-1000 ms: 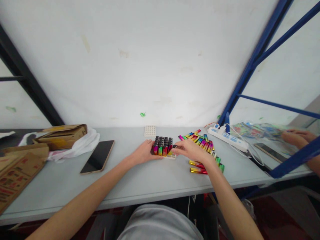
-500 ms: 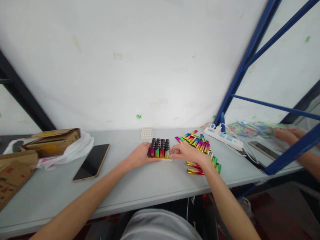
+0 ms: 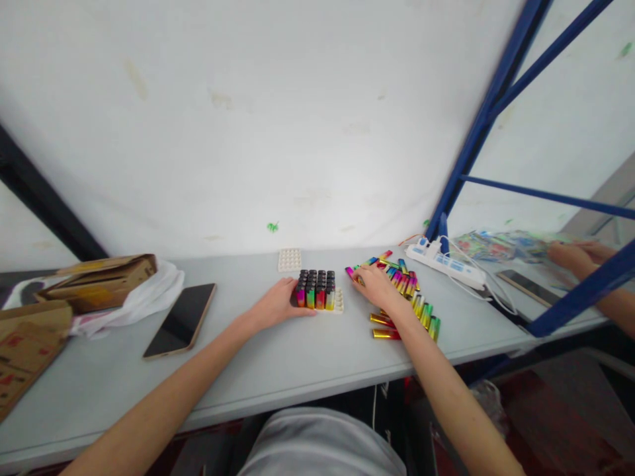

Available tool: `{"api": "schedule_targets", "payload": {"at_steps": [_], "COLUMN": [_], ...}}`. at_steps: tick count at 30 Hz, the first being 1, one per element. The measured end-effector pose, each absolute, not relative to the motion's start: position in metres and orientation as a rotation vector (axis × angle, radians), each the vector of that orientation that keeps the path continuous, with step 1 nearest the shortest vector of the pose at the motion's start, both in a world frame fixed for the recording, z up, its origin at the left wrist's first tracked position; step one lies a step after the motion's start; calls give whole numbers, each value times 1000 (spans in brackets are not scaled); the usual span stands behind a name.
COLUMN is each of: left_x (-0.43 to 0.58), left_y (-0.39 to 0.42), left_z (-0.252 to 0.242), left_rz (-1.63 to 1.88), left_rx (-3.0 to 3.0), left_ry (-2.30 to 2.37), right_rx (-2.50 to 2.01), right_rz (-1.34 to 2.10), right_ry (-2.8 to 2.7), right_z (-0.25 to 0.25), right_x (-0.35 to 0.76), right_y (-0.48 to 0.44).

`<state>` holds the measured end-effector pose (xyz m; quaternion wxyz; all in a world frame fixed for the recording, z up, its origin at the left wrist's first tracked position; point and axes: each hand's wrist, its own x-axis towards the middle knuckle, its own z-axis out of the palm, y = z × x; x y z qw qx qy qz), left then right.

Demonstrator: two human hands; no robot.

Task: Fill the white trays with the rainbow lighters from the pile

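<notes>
Several shiny rainbow-coloured lighters (image 3: 315, 291) with black tops stand upright in close rows in a white cupped tray (image 3: 339, 301). Bare cups show along the tray's right side. My left hand (image 3: 278, 304) is curled round the left side of this block, its thumb along the front edge. At the left end of a heap of loose metallic lighters (image 3: 404, 284), my right hand (image 3: 374, 285) has its fingers bent down onto a lighter (image 3: 350, 272). The fingertips partly cover that piece. More loose lighters (image 3: 385, 334) lie under and beside my right wrist.
A second white cupped tray (image 3: 290, 260) lies near the wall. On the left are a phone (image 3: 181, 319), a white plastic bag (image 3: 166, 284) and cardboard boxes (image 3: 102, 284). A power strip (image 3: 446, 264) with cables lies at the right, beside a blue metal frame (image 3: 469, 145).
My right hand has moved from the tray's right side rightward and away from me to the loose heap, uncovering bare tray cups. My left hand stays at the block.
</notes>
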<state>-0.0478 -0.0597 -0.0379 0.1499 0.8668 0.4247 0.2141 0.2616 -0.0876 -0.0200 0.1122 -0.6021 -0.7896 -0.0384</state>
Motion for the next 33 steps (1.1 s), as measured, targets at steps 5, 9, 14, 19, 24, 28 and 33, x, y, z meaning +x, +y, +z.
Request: {"api": "schedule_targets", "payload": {"at_steps": [5,9,14,19,24,28,33], "left_x": [-47,-49,-54,-54,-54,-55,-55], "left_y": [-60,-60,-61,-61,-63,-65,-65], "left_z": [-35,-32,-28,-27,-26,-25,-26], "left_rz": [597,551,499,506,531,535,511], "left_rx": [2486,2483,2476,2470,2463,2453,2451], "left_ry": [1220,1195,1131,1122,1101,1086,1085], "right_rx": [-1846,-1876,-1805,-1585,-1418,-1251,-1149], "right_rz": [-87,-38,-5,86,480,847,1120], "right_ry": [-2229,-2204,-2203,-2122,-1881,-1618,-1333], "right_z": [-21,-22,-26,-28,-22,-23,-19], "right_x": [248,242,243,249,252,244,235], "right_y": [-92,-91,-89,-87,-82,-80,-81]}}
